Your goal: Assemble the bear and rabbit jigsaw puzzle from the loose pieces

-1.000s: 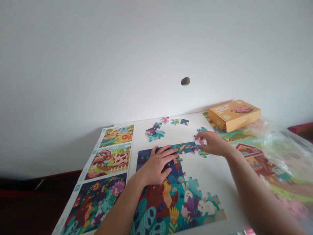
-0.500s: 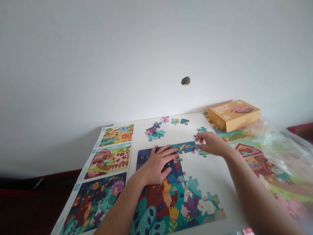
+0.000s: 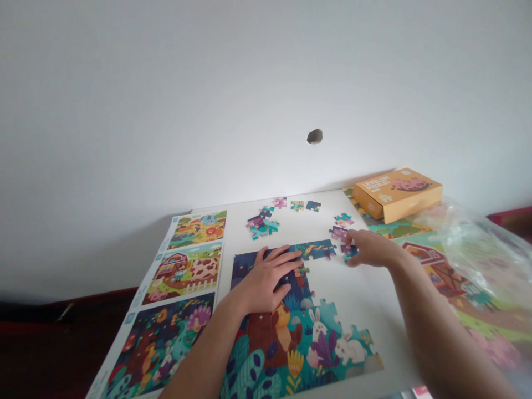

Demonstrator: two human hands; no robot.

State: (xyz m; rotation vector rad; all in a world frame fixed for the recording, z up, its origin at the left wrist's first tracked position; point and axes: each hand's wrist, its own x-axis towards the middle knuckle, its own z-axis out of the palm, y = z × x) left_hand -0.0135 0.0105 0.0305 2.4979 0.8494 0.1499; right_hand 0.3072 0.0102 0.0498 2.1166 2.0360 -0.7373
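Note:
My left hand lies flat with fingers spread on the partly joined jigsaw puzzle, which shows rabbits, a brown bear and leaves. Right of the puzzle's top strip, my right hand has thumb and fingers closed about a dark blue and teal puzzle piece at the table surface; the fingers partly hide it. Just above that piece lies a purple puzzle piece, close to my fingertips. A teal and pink piece rests farther back.
Loose pieces lie behind the puzzle on the white table, several more along the back edge. A picture sheet is at left. At right are a yellow puzzle box, a farm picture and a clear plastic bag.
My right hand has shifted slightly right and toward me, off the purple piece and onto the dark blue and teal one. My left hand has stayed in place.

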